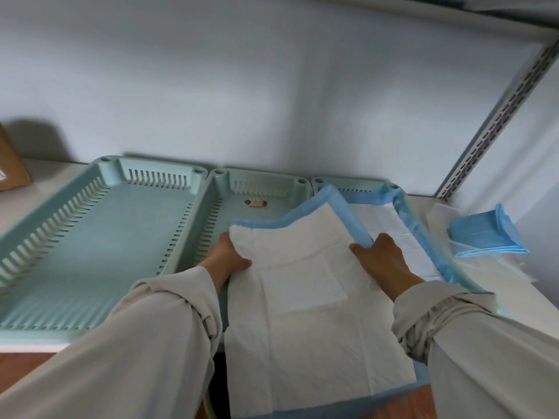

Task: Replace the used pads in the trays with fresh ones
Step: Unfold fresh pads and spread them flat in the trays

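Three pale green trays stand side by side on a white shelf. The left tray (75, 237) is bare. Over the middle tray (260, 179) lies a white pad with blue edging (302, 282), its near end hanging past the shelf's front edge. My left hand (228, 257) grips the pad's left edge. My right hand (382, 257) grips its blue right edge. The right tray (348, 182) holds another white pad with blue edging (390, 222).
Folded blue pads (487, 234) lie on the shelf at the right. A cardboard box (10, 164) stands at the far left. A perforated metal upright (499, 113) rises at the back right. A small label (256, 203) sits on the middle tray's floor.
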`<state>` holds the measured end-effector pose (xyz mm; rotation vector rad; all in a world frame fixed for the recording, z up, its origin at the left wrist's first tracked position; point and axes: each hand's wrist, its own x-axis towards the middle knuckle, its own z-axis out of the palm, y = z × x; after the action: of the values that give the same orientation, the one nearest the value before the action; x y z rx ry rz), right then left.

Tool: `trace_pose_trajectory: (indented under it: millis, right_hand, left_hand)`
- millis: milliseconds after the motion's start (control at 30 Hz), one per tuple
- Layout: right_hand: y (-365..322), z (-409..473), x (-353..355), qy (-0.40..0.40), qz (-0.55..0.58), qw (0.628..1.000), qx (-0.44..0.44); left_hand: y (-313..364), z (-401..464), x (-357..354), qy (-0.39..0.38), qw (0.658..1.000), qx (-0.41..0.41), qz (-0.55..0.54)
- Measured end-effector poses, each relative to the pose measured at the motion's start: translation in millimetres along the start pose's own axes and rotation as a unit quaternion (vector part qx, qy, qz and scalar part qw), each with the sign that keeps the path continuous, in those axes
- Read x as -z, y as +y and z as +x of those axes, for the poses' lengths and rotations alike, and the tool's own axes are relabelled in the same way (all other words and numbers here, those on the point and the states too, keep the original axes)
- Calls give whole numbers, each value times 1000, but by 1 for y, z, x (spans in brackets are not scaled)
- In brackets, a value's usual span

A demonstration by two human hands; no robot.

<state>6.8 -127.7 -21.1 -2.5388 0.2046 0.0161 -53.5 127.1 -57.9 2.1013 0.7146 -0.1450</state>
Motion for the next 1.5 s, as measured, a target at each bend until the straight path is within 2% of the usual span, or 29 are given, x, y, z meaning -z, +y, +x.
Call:
trace_pose_trajectory:
  millis: [67, 133, 233, 300, 367, 467, 567, 667, 833, 1000, 1067, 1133, 1233, 1300, 1367, 1433, 1500]
  right_hand:
    - [6, -5, 6, -45, -19, 999, -15]
    - [11, -8, 10, -51, -20, 998, -18]
    - [11, -12, 16, 3, 27, 1000, 15]
    - [8, -17, 20, 40, 50, 997, 42]
    - [7, -19, 21, 40, 55, 997, 36]
    - [9, -23, 19, -43, 59, 997, -23]
    - [18, -27, 13, -87, 50, 994, -50]
    - [21, -34, 5, -70, 51, 996, -31]
    - [1, -42, 7, -61, 52, 996, 28]
    - [22, -51, 18, -144, 40, 988, -37]
    - [31, -56, 24, -171, 40, 983, -57]
    - [27, -58, 29, -140, 11, 990, -17]
    - [5, -59, 38, -26, 31, 995, 87]
    - [-6, -58, 40, -9, 68, 993, 101]
    - [-8, -59, 38, -60, 73, 993, 64]
    - [-5, -65, 34, -152, 95, 984, -17]
    - [0, -71, 29, -230, 66, 970, -51]
  left_hand:
    - [-4, -6, -3, -3, 998, -28, 51]
    - [-9, -11, -7, 19, 999, -35, 31]
    - [-6, -13, -3, 81, 995, -47, -38]
    - [0, -14, 3, 95, 993, -57, -51]
    - [5, -16, 10, 71, 993, -85, -46]
    - [9, -19, 15, 17, 993, -114, -31]
    - [6, -33, 17, -33, 996, -61, -57]
    - [-1, -53, 10, -104, 992, -5, -74]
    - [3, -66, 12, -94, 995, 26, 6]
    - [-4, -87, 17, -183, 979, 65, 69]
    - [-9, -95, 20, -193, 976, 54, 91]
    - [-9, -97, 21, -125, 988, 1, 85]
    - [2, -91, 30, 74, 991, -109, 30]
    - [9, -87, 38, 109, 984, -143, -19]
    - [8, -85, 41, 62, 988, -122, -69]
    - [-3, -88, 41, -9, 994, -52, -97]
    - [-14, -92, 38, -66, 997, 4, -25]
